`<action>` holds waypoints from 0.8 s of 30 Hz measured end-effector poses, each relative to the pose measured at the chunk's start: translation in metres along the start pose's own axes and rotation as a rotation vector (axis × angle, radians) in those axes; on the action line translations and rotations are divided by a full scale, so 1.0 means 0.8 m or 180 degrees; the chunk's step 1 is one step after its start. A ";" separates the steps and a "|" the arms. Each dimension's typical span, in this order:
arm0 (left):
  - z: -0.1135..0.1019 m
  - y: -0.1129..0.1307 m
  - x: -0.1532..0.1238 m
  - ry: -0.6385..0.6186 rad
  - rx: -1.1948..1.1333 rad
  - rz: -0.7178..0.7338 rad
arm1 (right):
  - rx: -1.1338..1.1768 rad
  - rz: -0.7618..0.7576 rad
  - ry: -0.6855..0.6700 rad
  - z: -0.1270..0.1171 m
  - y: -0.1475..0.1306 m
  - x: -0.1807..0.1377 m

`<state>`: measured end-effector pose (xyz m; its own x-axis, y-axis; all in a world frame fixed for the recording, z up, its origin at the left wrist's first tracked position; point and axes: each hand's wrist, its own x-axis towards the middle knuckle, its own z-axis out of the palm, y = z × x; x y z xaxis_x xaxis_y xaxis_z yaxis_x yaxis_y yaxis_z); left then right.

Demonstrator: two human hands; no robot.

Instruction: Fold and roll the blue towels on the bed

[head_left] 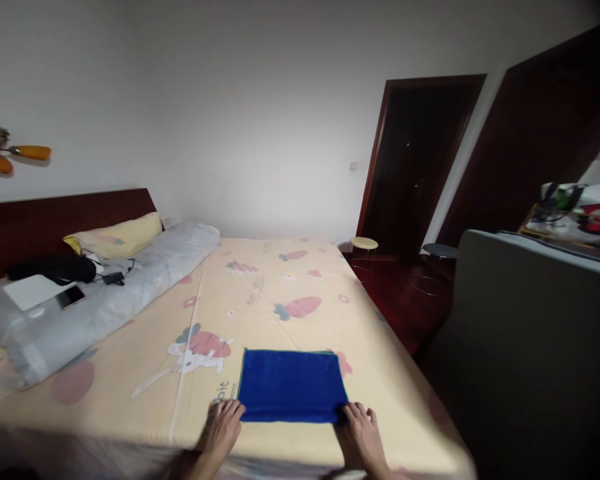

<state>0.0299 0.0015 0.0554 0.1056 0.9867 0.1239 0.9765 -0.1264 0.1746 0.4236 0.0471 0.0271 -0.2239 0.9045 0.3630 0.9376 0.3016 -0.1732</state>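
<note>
**Both hands at the near corners of the blue cloth**

The left hand (223,427) rests at the near-left corner of the blue cloth (291,385), fingers together on its edge. The cloth lies flat on the bed sheet (260,293), long axis from 9 to 3 o'clock. The right hand (360,433) pinches the near-right corner. From both hands the cloth lies toward 12 o'clock, equally near.
</note>
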 end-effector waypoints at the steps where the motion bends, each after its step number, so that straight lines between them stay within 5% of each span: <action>1: -0.006 -0.002 -0.001 0.0031 -0.0106 0.0039 | 0.0048 -0.0019 -0.0057 -0.005 0.003 0.001; 7: -0.019 -0.020 0.005 -0.0141 -0.0739 -0.0456 | 0.0389 0.0104 -0.0170 -0.009 0.023 0.004; 12: -0.005 -0.016 0.021 0.0073 -0.0273 -0.0872 | 0.0050 0.0578 0.0015 0.010 0.019 0.008; 17: 0.026 0.058 0.023 0.0398 -0.0100 -0.0784 | 0.0140 0.0246 0.0254 0.030 -0.053 0.005; 21: 0.064 0.134 0.023 -0.0053 -0.0454 -0.0047 | 0.0584 -0.0348 -0.0092 0.042 -0.131 0.006; 24: 0.078 0.137 0.019 -0.0205 -0.0431 -0.0112 | 0.0567 -0.0320 -0.0260 0.043 -0.138 0.005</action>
<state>0.1505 0.0087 0.0157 0.0878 0.9947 0.0533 0.9460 -0.1001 0.3084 0.3098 0.0278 0.0163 -0.3415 0.8864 0.3124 0.8492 0.4335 -0.3016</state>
